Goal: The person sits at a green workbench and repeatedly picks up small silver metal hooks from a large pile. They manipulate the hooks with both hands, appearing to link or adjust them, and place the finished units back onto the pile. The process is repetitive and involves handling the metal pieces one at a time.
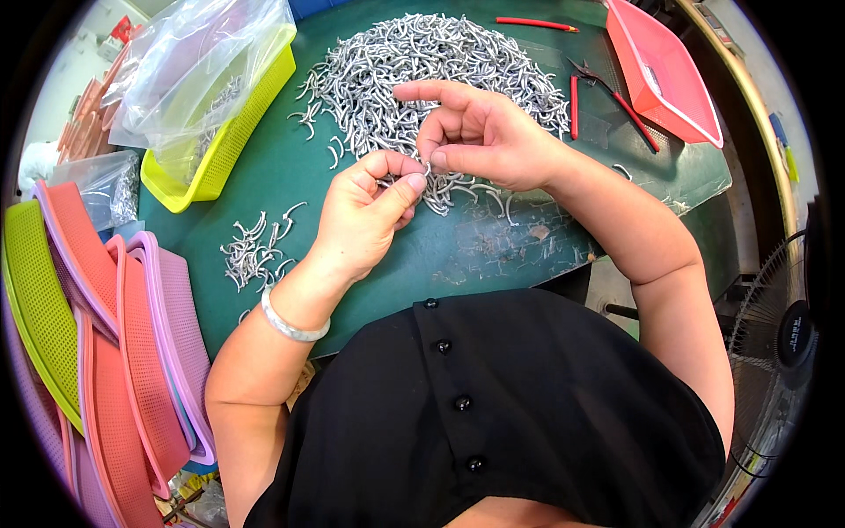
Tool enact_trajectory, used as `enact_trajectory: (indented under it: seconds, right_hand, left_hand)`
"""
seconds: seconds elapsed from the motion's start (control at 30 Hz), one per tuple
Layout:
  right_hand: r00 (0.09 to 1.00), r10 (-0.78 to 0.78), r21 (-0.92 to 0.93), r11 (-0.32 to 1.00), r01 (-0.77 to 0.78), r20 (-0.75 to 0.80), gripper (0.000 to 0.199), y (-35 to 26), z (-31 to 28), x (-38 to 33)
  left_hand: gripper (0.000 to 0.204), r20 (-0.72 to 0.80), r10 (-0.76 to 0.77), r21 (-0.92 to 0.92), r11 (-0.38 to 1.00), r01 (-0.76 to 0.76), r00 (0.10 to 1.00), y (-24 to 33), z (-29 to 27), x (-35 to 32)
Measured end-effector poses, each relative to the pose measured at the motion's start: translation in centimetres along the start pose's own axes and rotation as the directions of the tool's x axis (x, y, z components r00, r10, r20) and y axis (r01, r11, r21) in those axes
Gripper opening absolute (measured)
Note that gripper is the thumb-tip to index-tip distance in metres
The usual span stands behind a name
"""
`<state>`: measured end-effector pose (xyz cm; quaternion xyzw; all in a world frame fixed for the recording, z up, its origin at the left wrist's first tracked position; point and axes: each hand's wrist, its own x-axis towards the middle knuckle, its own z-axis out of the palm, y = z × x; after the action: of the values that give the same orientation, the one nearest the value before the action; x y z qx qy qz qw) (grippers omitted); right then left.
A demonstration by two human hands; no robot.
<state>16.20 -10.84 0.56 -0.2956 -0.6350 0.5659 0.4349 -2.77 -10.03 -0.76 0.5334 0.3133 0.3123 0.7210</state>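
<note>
A big heap of small curved grey metal hooks [414,70] lies on the green table mat [466,255]. My left hand [365,211] pinches one small grey hook [426,170] between thumb and forefinger. My right hand [480,132] meets it at the same spot, thumb and finger closed on the hook's other end, index finger raised. Both hands hover over the near edge of the heap. A smaller cluster of the same hooks [255,246] lies to the left of my left wrist, which wears a pale bangle [290,324].
A yellow mesh basket [224,145] with a clear plastic bag [198,62] stands at the back left. Stacked pink, coral and green baskets [114,352] crowd the left. A coral tray [664,75], red-handled pliers [616,97] and a red pencil [535,24] lie at the back right. A fan [783,343] stands right.
</note>
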Motion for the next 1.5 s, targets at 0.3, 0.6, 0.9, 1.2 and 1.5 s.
enact_trajectory:
  seconds: [0.3,0.6,0.9,1.2,1.5]
  right_hand:
    - [1.0,-0.012,0.007,1.0,0.012,0.011,0.06,0.2,-0.1,0.1]
    - [1.0,0.021,0.03,0.999,-0.022,0.019,0.055,0.3,-0.3,0.1]
    - [0.998,0.054,0.084,0.995,-0.052,-0.015,0.057,-0.1,-0.2,0.1]
    - [0.995,0.018,0.069,0.998,-0.011,-0.102,0.059,-0.5,0.9,0.3]
    - [0.991,-0.006,0.026,1.0,0.009,-0.133,0.057,-0.4,1.1,0.3]
  left_hand:
    - [0.006,-0.003,-0.056,-0.044,0.997,0.056,0.998,0.2,0.0,0.0]
    - [0.009,-0.029,-0.078,-0.048,0.996,0.076,0.997,0.1,0.2,0.0]
    - [0.008,-0.062,-0.063,-0.196,0.979,0.05,0.996,0.2,0.3,0.0]
    - [0.009,-0.09,0.047,-0.358,0.931,-0.076,0.995,-0.3,-0.5,0.6]
    - [0.009,-0.081,0.058,-0.347,0.934,-0.083,0.995,-0.4,-0.4,0.5]
